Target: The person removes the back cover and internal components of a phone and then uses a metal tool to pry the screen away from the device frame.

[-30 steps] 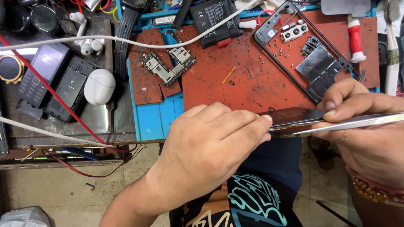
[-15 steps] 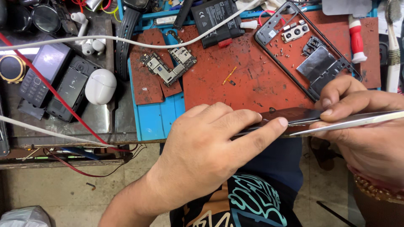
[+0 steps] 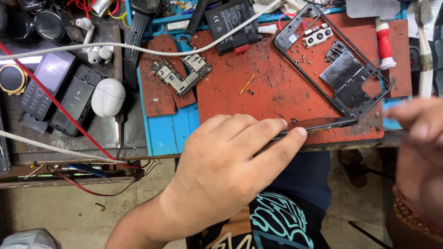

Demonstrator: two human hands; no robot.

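Observation:
My left hand (image 3: 230,170) grips a thin dark phone panel (image 3: 323,123) on its edge, at the front edge of the red work mat (image 3: 277,87). Its fingers lie along the panel's near side, with the fingertips close to the panel's middle. At the right edge of the view, my right hand (image 3: 422,152) is blurred and sits clear of the panel's right end. No tool shows in it, and its grip is hidden by the blur.
An empty black phone frame (image 3: 295,34) lies at the mat's back right, a circuit board (image 3: 182,74) at its left and a battery (image 3: 228,20) behind. A red-and-white screwdriver (image 3: 383,44), a white earbud case (image 3: 107,97), keypad phones (image 3: 44,85) and cables crowd the bench.
My right hand has pulled away to the right from the panel, and the thin metal tool it held against it is out of sight. My left hand keeps its hold on the panel.

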